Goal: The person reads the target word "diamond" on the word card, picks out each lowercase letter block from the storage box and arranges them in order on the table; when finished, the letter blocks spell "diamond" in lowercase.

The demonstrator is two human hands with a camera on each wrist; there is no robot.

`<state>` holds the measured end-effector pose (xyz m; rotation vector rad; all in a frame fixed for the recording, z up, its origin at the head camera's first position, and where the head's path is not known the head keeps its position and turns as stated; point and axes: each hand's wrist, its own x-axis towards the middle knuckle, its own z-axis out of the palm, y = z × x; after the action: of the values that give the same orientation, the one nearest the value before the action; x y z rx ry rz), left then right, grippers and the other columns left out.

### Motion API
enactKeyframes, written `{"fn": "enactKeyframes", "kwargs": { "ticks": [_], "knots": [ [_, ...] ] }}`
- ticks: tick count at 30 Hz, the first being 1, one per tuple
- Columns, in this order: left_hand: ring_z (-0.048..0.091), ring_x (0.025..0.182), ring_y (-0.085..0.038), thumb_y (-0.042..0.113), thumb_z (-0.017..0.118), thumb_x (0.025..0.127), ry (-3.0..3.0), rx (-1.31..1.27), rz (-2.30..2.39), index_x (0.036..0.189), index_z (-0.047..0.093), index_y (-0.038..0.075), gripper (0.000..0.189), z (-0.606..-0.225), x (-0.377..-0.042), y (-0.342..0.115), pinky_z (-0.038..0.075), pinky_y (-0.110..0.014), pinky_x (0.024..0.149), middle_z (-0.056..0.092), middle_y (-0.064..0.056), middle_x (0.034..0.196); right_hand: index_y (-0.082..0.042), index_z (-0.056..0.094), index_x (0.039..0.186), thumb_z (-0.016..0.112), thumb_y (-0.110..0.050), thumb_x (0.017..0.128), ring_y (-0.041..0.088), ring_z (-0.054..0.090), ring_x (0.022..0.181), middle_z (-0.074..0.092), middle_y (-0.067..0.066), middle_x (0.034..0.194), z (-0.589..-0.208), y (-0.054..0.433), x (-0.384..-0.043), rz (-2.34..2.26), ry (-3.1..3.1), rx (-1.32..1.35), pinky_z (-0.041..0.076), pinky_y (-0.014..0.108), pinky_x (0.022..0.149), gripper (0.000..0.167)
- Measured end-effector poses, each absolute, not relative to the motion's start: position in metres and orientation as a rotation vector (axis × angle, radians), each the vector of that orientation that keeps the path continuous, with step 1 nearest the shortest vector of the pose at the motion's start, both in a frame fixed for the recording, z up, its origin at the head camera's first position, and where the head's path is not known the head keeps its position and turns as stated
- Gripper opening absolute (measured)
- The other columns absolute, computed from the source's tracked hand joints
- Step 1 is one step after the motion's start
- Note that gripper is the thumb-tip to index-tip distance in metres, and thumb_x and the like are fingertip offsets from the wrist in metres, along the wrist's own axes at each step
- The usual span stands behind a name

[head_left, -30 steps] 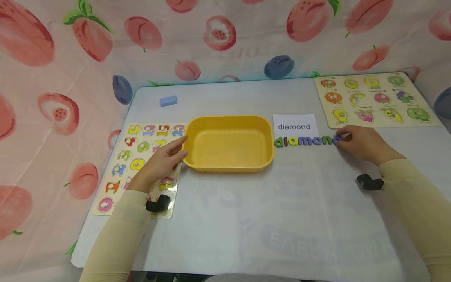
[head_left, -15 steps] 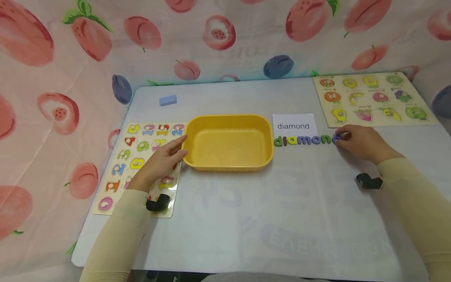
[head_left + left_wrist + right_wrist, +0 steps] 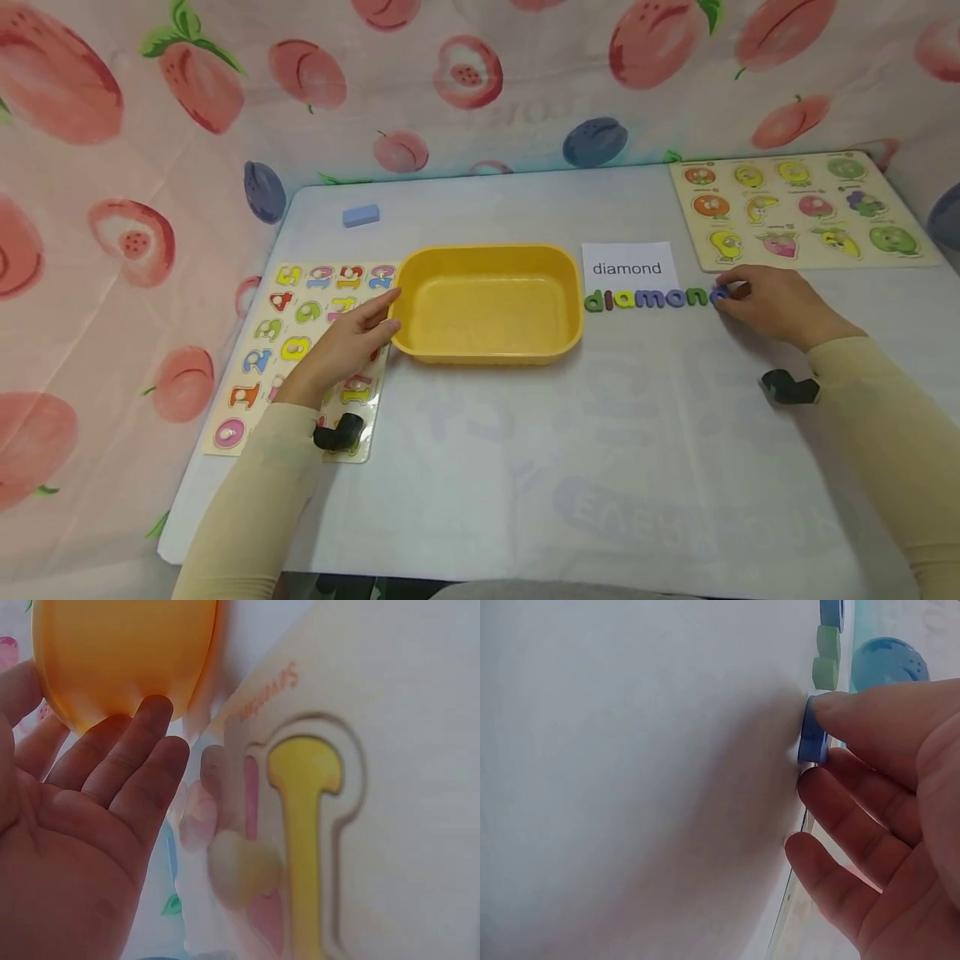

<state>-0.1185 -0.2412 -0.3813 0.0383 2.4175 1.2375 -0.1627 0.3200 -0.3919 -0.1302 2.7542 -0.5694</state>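
Observation:
A yellow plastic tray (image 3: 487, 304) lies in the middle of the table with nothing in it. At its left edge, my left hand (image 3: 341, 350) has its fingers stretched out; in the left wrist view the fingertips (image 3: 154, 709) meet the tray's side. My right hand (image 3: 783, 308) pinches a blue letter (image 3: 718, 294) at the right end of a row of coloured letters (image 3: 648, 298) reading "diamon". In the right wrist view this blue letter (image 3: 814, 739) stands under the thumb, low on the table, partly covered. Just behind the row lies a white card (image 3: 626, 255) printed "diamond".
A number puzzle board (image 3: 258, 404) lies partly under my left forearm. At the back right is a fruit puzzle board (image 3: 802, 225), close behind my right hand. A small blue block (image 3: 361, 216) sits at the back left. A fruit-print cloth (image 3: 510, 142) hangs behind the table.

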Motion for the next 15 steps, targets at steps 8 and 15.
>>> {"fn": "enactKeyframes", "kwargs": {
  "ticks": [8,15],
  "knots": [
    [0.034,0.144,-0.020,0.048,0.054,0.102,2.415,0.018,1.240,0.156,0.030,0.042,0.060,-0.3805,-0.1181,-0.2405,0.029,-0.045,0.117,0.035,0.003,0.159,0.006,0.053,0.133,0.064,-0.020,0.097,0.049,0.053,0.109,0.059,0.033,0.118,-0.3919,0.3189,-0.1638,-0.573,2.743,-0.121,0.040,0.069,0.097,0.046],
    [0.030,0.146,-0.020,0.052,0.055,0.100,2.408,-0.008,1.238,0.156,0.031,0.044,0.061,-0.3808,-0.1188,-0.2385,0.027,-0.046,0.118,0.033,0.003,0.160,0.008,0.052,0.133,0.064,-0.024,0.097,0.051,0.053,0.110,0.058,0.035,0.119,-0.3922,0.3242,-0.1606,-0.573,2.731,-0.091,0.042,0.069,0.095,0.049]
  ]
}}
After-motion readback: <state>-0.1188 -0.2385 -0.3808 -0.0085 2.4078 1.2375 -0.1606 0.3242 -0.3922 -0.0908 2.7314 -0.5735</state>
